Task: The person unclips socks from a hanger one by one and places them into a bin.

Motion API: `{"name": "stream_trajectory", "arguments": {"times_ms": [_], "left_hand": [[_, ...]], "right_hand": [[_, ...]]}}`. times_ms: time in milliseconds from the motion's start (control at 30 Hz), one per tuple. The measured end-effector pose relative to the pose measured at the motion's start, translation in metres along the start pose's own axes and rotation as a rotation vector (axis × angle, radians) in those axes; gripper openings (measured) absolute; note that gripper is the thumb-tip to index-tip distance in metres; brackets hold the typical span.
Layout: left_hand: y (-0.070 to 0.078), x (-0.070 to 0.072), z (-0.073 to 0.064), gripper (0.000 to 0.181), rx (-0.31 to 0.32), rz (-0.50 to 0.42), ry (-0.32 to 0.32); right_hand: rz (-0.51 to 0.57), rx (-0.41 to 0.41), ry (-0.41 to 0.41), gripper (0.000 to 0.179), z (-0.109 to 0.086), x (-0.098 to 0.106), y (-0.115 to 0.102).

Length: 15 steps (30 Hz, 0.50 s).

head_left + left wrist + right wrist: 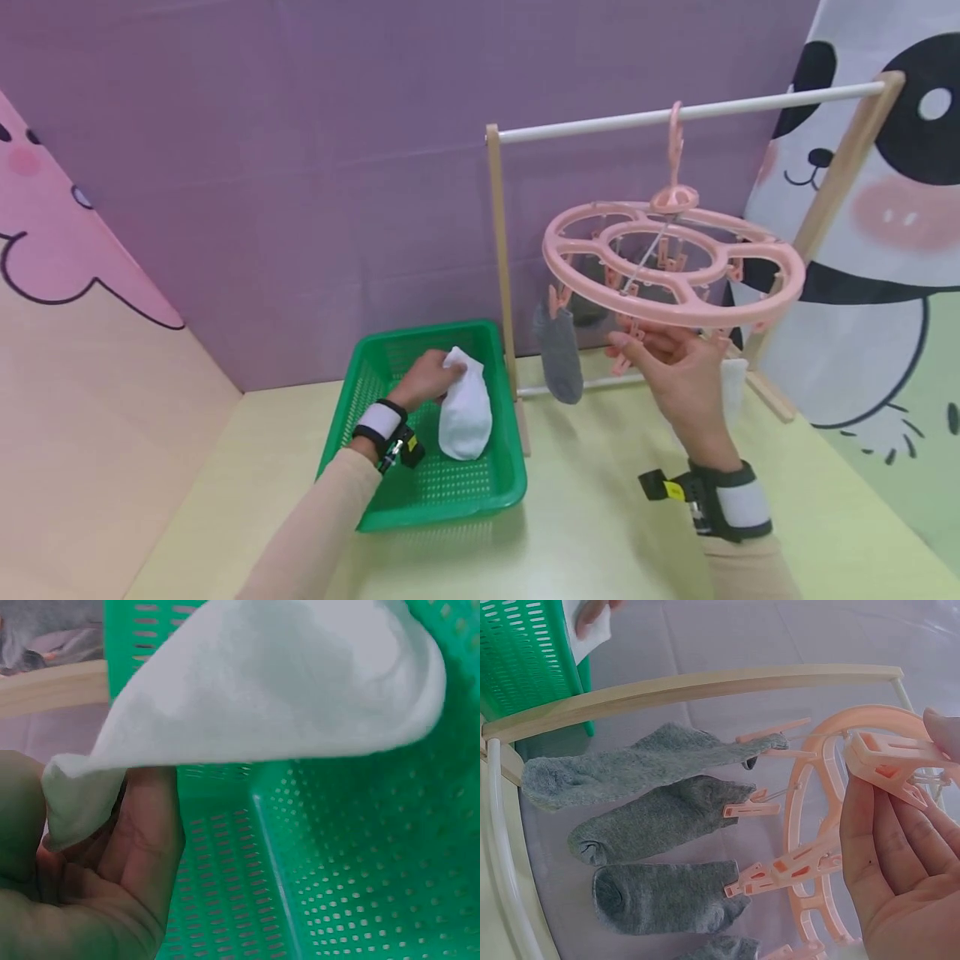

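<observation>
My left hand (429, 379) pinches a white sock (467, 417) by one end, and the rest of it hangs over the green basket (517, 492). In the left wrist view the sock (277, 690) spreads out from between thumb and fingers. Under the ring of a pink round hanger (660, 312), my right hand (686, 383) holds one of its clothespins (892, 761) between thumb and fingers. No sock shows in that clothespin. Close to this hand, a grey sock (561, 354) dangles from another clip; the right wrist view shows several grey socks (667, 900) clipped up.
The hanger hooks over the white rod (585, 127) of a rack with wooden posts (501, 267). Something white (733, 387) hangs behind the right hand. The basket stands left of the rack on a pale yellow table (592, 517), with a purple backdrop (300, 183) behind.
</observation>
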State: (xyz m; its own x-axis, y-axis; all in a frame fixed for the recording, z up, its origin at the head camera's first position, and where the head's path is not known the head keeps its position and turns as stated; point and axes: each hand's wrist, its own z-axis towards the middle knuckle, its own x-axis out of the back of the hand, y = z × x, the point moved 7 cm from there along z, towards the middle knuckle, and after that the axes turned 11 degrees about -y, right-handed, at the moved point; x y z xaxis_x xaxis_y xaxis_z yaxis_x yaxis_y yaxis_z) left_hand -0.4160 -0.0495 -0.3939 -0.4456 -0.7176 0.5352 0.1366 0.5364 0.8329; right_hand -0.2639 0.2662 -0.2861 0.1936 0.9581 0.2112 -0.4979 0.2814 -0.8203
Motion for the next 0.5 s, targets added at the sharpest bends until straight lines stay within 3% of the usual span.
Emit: {"name": "stream_trajectory", "arguments": {"times_ms": [167,300,500], "left_hand": [[-0.014,-0.006,0.009,0.027,0.047,0.028,-0.041],[-0.019,-0.006,0.016,0.028,0.039,0.069,-0.054],[-0.026,-0.006,0.019,0.026,0.074,0.185,-0.082]], "right_hand": [[0.013,0.001,-0.003,0.023,-0.001,0.001,0.001],[0.026,0.009,0.007,0.022,0.001,0.003,0.001],[0.000,0.002,0.011,0.023,0.002,0.005,0.003]]}}
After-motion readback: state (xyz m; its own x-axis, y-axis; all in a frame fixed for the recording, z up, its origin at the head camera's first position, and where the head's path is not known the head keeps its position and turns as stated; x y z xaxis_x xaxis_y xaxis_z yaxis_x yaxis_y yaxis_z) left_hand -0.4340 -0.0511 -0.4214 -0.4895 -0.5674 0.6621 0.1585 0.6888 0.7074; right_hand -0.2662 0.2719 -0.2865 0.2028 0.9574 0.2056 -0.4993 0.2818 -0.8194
